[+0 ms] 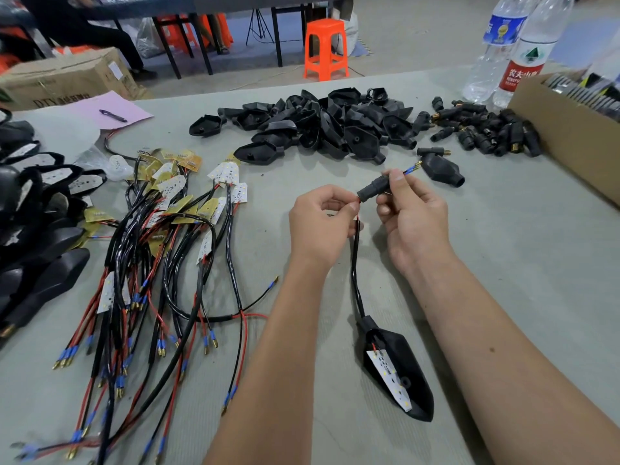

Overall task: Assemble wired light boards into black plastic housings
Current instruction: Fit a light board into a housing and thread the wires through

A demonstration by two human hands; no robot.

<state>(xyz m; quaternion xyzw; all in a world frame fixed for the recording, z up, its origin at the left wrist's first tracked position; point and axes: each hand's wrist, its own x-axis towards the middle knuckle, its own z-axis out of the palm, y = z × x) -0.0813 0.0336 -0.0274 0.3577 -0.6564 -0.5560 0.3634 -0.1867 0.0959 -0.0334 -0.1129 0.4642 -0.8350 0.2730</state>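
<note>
Holding a black sleeve (374, 188) between thumb and fingers, the right hand (411, 218) is curled round its upper end, with blue-capped wire tips (412, 169) poking out past the thumb. The left hand (320, 223) pinches the cable (355, 260) just below the sleeve's lower end, fingers curled in, a bit of red wire showing at the pinch. From there the cable hangs down to a black housing (401, 370) lying on the table (503, 263) between the forearms, open side up, with a white light board (391, 377) sitting inside it.

Left of the housing sprawls a tangle of wired boards (174, 229), black and red leads ending in blue and brass tips. Beyond that tangle, at the table's left edge, lie finished housings (40, 256). Far from the housing, past the hands, sits a heap of empty housings (322, 125), and right of the heap a smaller heap of sleeves (483, 129). One lone housing (441, 169) lies just beside the wire tips. A cardboard box (567, 135) stands at the right edge, with two bottles (510, 52) behind it. A pink sheet (100, 109) with a pen (113, 115) lies at the far left. An orange stool (325, 48) stands on the floor beyond the table.
</note>
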